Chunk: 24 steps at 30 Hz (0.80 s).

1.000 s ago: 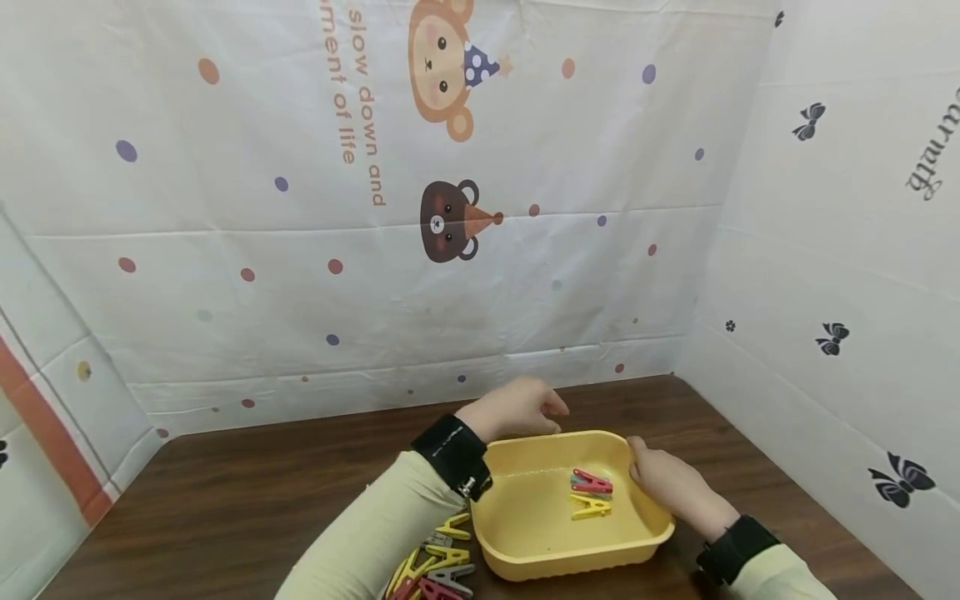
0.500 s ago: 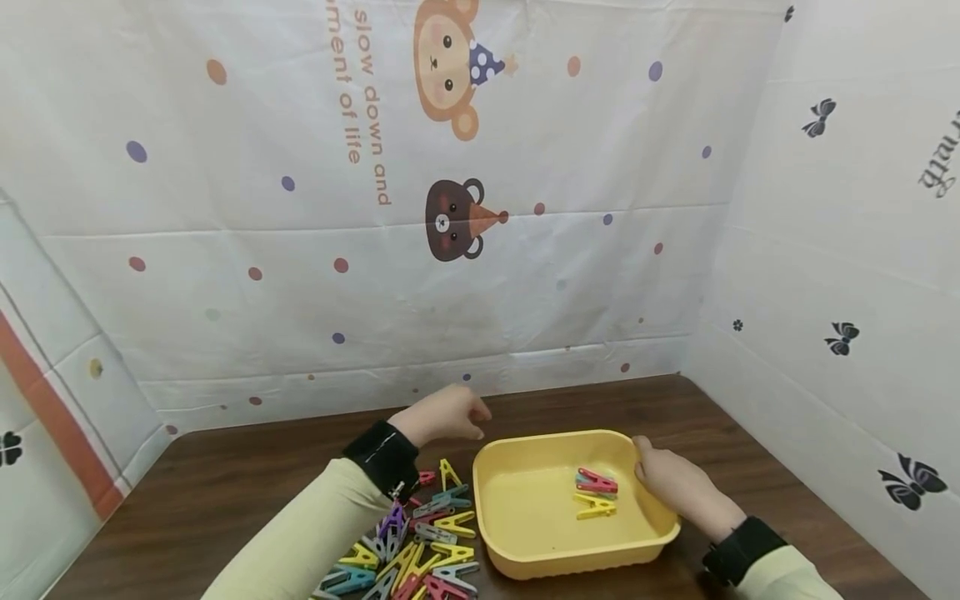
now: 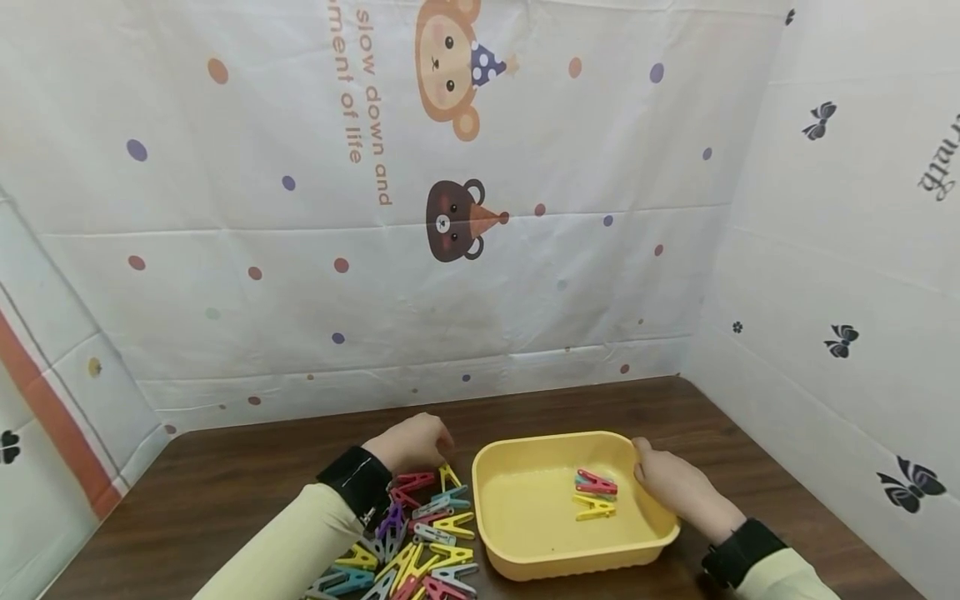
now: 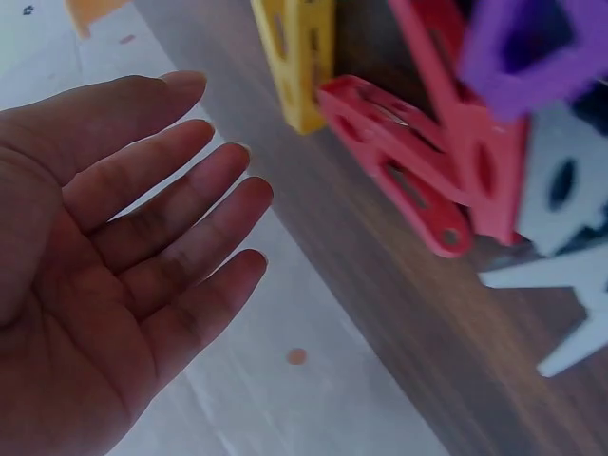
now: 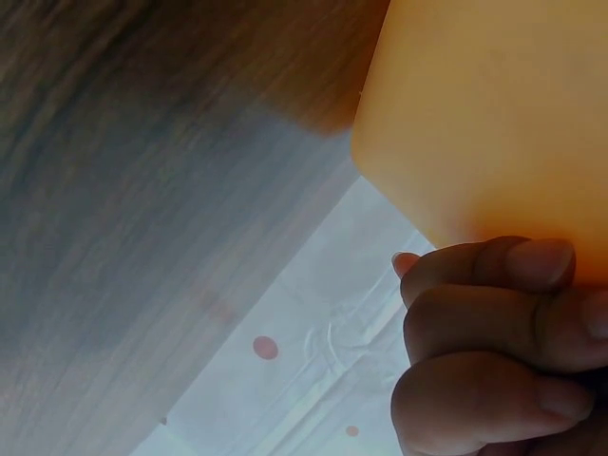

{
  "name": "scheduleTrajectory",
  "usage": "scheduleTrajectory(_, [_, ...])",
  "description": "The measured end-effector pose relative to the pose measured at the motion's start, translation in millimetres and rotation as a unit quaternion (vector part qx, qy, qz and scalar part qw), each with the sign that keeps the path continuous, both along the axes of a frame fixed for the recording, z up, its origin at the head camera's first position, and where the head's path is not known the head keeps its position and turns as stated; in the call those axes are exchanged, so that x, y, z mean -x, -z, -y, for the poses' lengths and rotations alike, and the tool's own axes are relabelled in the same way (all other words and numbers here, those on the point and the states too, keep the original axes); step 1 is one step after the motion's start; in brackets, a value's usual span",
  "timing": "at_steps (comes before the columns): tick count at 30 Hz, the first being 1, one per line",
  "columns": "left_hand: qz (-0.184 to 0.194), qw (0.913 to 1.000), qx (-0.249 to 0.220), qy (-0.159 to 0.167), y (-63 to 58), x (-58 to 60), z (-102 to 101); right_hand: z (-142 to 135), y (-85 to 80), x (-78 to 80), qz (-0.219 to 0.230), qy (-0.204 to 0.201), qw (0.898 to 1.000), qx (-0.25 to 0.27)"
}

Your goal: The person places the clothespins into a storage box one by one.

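Observation:
My left hand (image 3: 414, 440) hovers at the far edge of a pile of clothespins (image 3: 416, 567). In the left wrist view its fingers (image 4: 180, 247) are slightly bent and apart, with nothing in them. Nearest to it are a yellow clothespin (image 4: 309, 71) and red clothespins (image 4: 404, 161). My right hand (image 3: 678, 483) grips the right wall of a yellow plastic basin (image 3: 577, 562), thumb over the rim. In the right wrist view, its curled fingers (image 5: 484, 323) lie against the outer wall. Inside the basin lie a red clothespin (image 3: 597, 483), a yellow clothespin (image 3: 595, 508) and a blue-green one, partly hidden.
The brown wooden table (image 3: 247, 492) meets a printed white cloth (image 3: 300, 300) at the back. A second cloth wall (image 3: 810, 250) closes the right side. The pile lies close against the basin's left side, partly behind my left sleeve (image 3: 292, 542).
My left hand has moved left from above the basin's far rim to the pile, then lowered. More of the pile shows now. My right hand keeps its grip on the basin.

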<state>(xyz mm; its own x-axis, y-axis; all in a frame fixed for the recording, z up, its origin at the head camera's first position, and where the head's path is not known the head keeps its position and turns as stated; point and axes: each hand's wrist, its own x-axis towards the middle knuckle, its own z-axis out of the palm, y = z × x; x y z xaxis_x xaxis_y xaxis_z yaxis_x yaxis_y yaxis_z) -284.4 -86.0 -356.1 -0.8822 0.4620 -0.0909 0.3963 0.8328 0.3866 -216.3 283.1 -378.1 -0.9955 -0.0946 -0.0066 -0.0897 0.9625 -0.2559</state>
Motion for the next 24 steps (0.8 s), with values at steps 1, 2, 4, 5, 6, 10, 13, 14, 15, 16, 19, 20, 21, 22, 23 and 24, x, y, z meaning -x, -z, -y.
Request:
scheduleTrajectory(1, [0.0, 1.0, 0.0, 0.0, 1.5, 0.1, 2.0, 0.2, -0.2, 0.0, 0.002, 0.001, 1.0, 0.002])
scheduleTrajectory(2, [0.0, 1.0, 0.0, -0.003, 2.8, 0.1, 3.9, 0.5, -0.4, 0.2, 0.004, 0.002, 1.0, 0.004])
scheduleTrajectory(4, [-0.003, 1.0, 0.003, -0.008, 6.3, 0.7, 8.2, 0.6, -0.6, 0.5, 0.007, 0.003, 1.0, 0.005])
scheduleTrajectory(5, [-0.004, 0.9999, 0.003, -0.011, 7.8, 0.8, 10.4, 0.6, -0.6, 0.8, 0.007, 0.002, 1.0, 0.005])
scheduleTrajectory(6, [-0.003, 0.9999, 0.006, -0.014, 9.3, 0.6, 12.8, 0.6, -0.8, 0.9, 0.007, 0.001, 1.0, 0.005])
scheduleTrajectory(10, [-0.002, 0.9994, 0.031, -0.017, 14.0, -0.7, 21.0, 0.5, -2.2, 1.3, 0.007, 0.0, 1.0, 0.003])
scheduleTrajectory(13, [-0.004, 0.9989, 0.047, -0.01, 17.1, -0.9, 24.9, 0.4, -3.3, 1.4, 0.009, 0.003, 1.0, 0.004])
scheduleTrajectory(14, [-0.004, 0.9987, 0.049, -0.01, 18.1, -0.6, 25.8, 0.0, -3.0, 1.1, 0.007, 0.002, 1.0, 0.003])
scheduleTrajectory(15, [-0.007, 0.9986, 0.052, -0.008, 19.1, -0.6, 26.6, 0.0, -2.9, 0.9, 0.005, 0.001, 1.0, 0.003])
scheduleTrajectory(16, [-0.008, 0.9986, 0.053, -0.007, 20.1, -0.6, 27.2, -0.1, -2.6, 0.8, 0.005, 0.002, 1.0, 0.003])
scheduleTrajectory(19, [-0.008, 0.9987, 0.05, -0.013, 22.8, -1.5, 27.9, -0.1, -1.2, 0.0, 0.0, -0.001, 1.0, 0.004])
scheduleTrajectory(20, [-0.008, 0.9987, 0.048, -0.015, 23.6, -2.1, 28.0, -0.1, -0.6, -0.3, -0.002, -0.002, 1.0, 0.004])
scheduleTrajectory(21, [-0.01, 0.9987, 0.048, -0.016, 24.0, -2.9, 28.1, 0.2, -0.5, -0.3, -0.002, -0.001, 1.0, 0.006])
scheduleTrajectory(22, [-0.009, 0.9988, 0.045, -0.018, 24.4, -3.6, 28.1, 0.2, -0.1, -0.6, -0.001, -0.001, 1.0, 0.007])
scheduleTrajectory(23, [-0.011, 0.9988, 0.044, -0.019, 25.1, -4.1, 28.3, 0.3, 0.1, -0.7, -0.002, -0.002, 1.0, 0.008])
scheduleTrajectory(24, [-0.016, 0.9987, 0.044, -0.018, 25.7, -4.5, 28.6, 0.3, 0.4, -0.7, -0.003, -0.003, 1.0, 0.008])
